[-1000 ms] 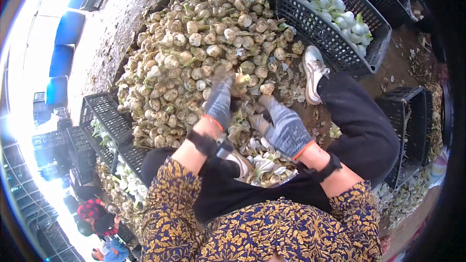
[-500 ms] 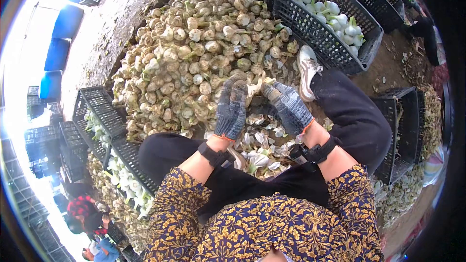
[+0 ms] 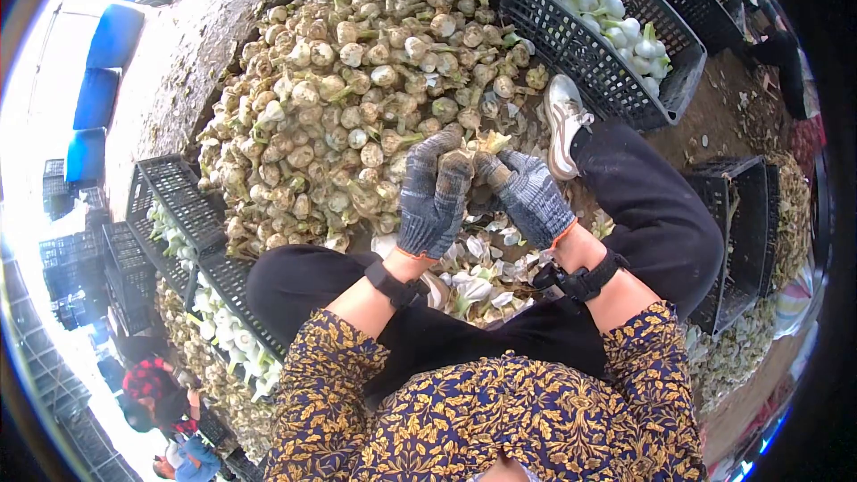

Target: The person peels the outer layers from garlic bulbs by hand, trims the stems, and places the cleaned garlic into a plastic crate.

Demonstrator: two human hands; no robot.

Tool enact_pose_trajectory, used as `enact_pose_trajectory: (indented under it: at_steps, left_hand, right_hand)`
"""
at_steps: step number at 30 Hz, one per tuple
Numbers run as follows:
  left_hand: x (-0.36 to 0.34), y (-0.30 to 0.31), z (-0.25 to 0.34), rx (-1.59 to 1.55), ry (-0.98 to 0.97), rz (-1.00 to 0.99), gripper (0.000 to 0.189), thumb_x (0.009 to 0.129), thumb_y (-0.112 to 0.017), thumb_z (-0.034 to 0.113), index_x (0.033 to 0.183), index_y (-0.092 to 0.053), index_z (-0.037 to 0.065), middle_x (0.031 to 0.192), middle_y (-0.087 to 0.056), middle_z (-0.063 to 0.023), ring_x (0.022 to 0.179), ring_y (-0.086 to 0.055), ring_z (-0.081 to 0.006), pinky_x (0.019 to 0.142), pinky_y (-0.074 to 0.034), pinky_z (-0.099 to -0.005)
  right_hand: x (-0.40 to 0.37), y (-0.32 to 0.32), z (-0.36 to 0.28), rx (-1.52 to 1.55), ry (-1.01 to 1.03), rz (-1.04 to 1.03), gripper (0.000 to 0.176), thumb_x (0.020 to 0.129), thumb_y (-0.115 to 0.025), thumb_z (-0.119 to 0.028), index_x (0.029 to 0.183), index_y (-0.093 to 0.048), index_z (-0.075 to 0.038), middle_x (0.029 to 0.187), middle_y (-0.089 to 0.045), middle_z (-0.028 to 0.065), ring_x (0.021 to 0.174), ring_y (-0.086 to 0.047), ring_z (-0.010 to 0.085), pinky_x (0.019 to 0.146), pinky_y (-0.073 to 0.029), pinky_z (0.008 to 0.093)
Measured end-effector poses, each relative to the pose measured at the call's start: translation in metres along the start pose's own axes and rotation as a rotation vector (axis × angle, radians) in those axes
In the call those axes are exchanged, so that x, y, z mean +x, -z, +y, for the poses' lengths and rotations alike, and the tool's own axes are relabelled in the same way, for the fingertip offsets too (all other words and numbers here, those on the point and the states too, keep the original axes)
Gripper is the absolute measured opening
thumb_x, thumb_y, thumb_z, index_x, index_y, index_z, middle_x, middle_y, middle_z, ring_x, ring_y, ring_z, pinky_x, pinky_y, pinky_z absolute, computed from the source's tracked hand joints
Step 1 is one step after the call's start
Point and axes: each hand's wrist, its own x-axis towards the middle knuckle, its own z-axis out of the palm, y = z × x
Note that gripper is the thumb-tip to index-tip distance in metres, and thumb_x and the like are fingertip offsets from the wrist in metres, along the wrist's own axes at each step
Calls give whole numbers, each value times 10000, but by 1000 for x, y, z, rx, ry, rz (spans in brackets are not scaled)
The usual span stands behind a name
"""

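Both my hands wear grey knitted gloves with soiled fingertips and meet in front of me. Between them is a garlic bulb [image 3: 489,143], its pale, ragged stem end poking out above the fingers; most of the bulb is hidden. My left hand [image 3: 432,196] closes on it from the left, and my right hand [image 3: 530,196] pinches it from the right. Just beyond my fingers lies a big heap of unpeeled, dirt-stained garlic [image 3: 348,107]. Peeled skins [image 3: 478,277] are scattered on the ground below my hands, between my legs.
A black crate [image 3: 607,54] of cleaned white garlic stands at the upper right, beside my shoe [image 3: 566,120]. More crates [image 3: 183,205] with white garlic are at the left. Another black crate [image 3: 745,241] sits at my right knee. Other people [image 3: 161,393] are at the lower left.
My hands have drawn closer together around the garlic bulb, and my left hand has turned slightly. The bulb's torn stem end now points up and to the right.
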Motion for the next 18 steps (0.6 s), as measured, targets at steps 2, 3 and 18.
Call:
enact_pose_trajectory:
  at_steps: [2, 3, 18]
  left_hand:
    - [1, 2, -2, 103, -30, -25, 250, 879, -493, 182, 1047, -495, -3, 1010, -509, -111, 944, -484, -201, 859, -368, -304]
    - [0, 2, -2, 104, -29, -25, 250, 879, -493, 182, 1047, -495, -3, 1010, -509, -111, 944, -484, -201, 859, -368, -304]
    - [-1, 4, 5, 29, 112, -34, 223, 895, -452, 178, 1034, -481, 6, 992, -508, -123, 918, -488, -217, 839, -381, -318]
  right_hand:
    - [-1, 2, 1, -163, 151, 69, 177, 806, -503, -132, 920, -577, -19, 753, -551, 156, 669, -552, 315, 567, -445, 398]
    - [-2, 2, 1, -328, 301, 138, 165, 784, -512, -105, 913, -578, -25, 745, -546, 153, 665, -547, 318, 562, -440, 403]
    - [-9, -3, 9, -306, 339, 26, 205, 734, -506, -32, 920, -563, 31, 841, -564, 202, 758, -551, 339, 655, -447, 409]
